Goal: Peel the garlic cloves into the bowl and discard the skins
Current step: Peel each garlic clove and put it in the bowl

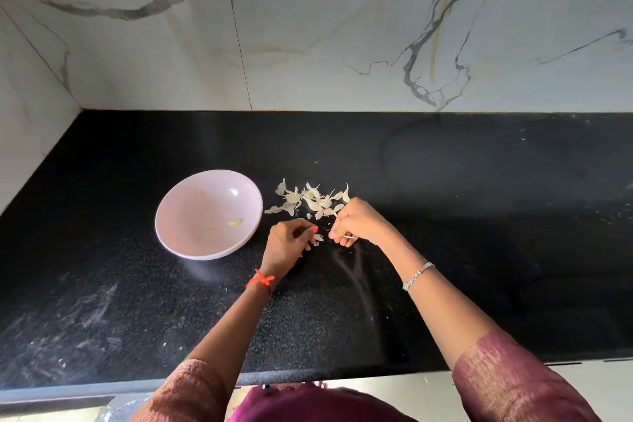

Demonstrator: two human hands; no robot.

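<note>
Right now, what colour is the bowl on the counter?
Pale pink, seen in the head view: the bowl sits on the black counter.

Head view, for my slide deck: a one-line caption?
Both hands peel garlic beside a pink bowl and skins.

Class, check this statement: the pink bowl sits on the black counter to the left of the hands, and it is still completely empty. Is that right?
Not quite. The head view shows the pink bowl on the black counter, left of the left hand and right hand, but it is not empty: one peeled clove lies inside.
</note>
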